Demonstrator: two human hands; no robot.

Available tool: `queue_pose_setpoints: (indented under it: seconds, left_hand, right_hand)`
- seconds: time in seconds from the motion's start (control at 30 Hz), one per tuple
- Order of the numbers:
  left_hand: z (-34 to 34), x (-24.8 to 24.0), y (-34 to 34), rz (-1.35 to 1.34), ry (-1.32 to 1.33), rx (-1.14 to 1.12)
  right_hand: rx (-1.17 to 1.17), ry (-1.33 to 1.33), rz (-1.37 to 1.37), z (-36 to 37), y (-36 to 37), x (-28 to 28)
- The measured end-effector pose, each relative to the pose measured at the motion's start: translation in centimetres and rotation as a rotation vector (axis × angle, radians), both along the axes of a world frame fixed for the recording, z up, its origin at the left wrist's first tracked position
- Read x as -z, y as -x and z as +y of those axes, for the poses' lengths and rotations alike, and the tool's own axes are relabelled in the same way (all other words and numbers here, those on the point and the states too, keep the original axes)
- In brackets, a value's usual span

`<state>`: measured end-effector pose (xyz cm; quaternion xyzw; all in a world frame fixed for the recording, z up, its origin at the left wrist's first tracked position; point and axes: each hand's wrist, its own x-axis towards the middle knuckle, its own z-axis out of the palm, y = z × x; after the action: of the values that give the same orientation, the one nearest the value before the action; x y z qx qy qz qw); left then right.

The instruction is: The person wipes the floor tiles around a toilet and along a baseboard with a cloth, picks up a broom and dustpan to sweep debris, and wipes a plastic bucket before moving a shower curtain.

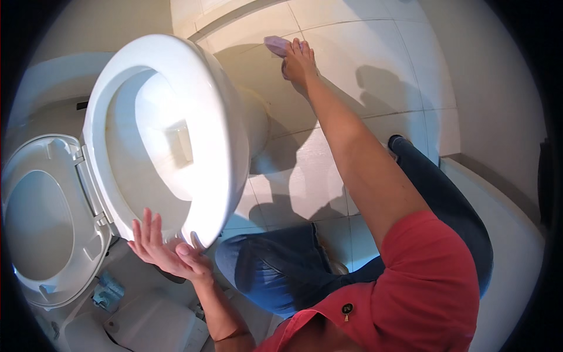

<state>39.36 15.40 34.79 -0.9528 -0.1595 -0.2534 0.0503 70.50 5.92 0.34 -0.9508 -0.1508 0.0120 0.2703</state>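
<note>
Cloth: pale purple cloth (275, 46), far in the scene and a little right of the middle, low at the tiled floor (352, 47), part of it sticking out to the left of the fingers.
Right hand: the right hand (300, 61) reaches far out on a straight arm, its fingers closed over the cloth, with the back of the hand facing up.
Left hand: the left hand (170, 249) is at the near end of the toilet bowl (214, 88), fingers extended and apart, thumb to the right; whether it touches the rim I cannot tell.
Toilet: the white bowl stands left of the middle, its inside brightly lit; the toilet seat (79, 196) hangs by its hinges on the far left.
Near left: a light blue bundle (108, 291) lies beyond a white box-like object (152, 322).
Right side: a white ledge (498, 234) runs below a plain wall (492, 70).
Clothing: red top (434, 264) and blue jeans (264, 264), one knee bent toward the bowl.
</note>
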Motion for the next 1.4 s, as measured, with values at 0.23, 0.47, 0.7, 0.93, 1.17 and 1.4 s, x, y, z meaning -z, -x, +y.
queue_pose_setpoints:
  seconds: [0.23, 0.47, 0.7, 0.93, 1.17, 1.4]
  left_hand:
    - [-0.4, -0.2, -0.2, 0.015, 0.072, -0.039]
    - [-0.7, -0.3, -0.2, -0.011, 0.089, -0.055]
    - [-0.1, -0.5, 0.2, -0.008, 0.04, 0.005]
    - [-1.2, -0.1, -0.4, -0.082, 0.055, 0.047]
    - [-0.6, -0.9, 0.5, -0.175, 0.083, 0.043]
    - [-0.2, -0.9, 0.7, -0.237, 0.107, 0.052]
  right_hand:
    - [-0.5, 0.259, -0.061, 4.7, -0.7, -0.8]
    - [-0.535, -0.207, -0.234, 0.8, 9.9, 0.2]
    - [-0.831, 0.155, -0.207, -7.3, 23.7, -2.4]
    - [0.45, -0.482, 0.181, -12.1, 8.3, -10.7]
    - [-0.583, -0.818, 0.051, -1.9, 4.0, -43.3]
    - [-0.699, -0.661, -0.179, 3.9, 8.5, -56.3]
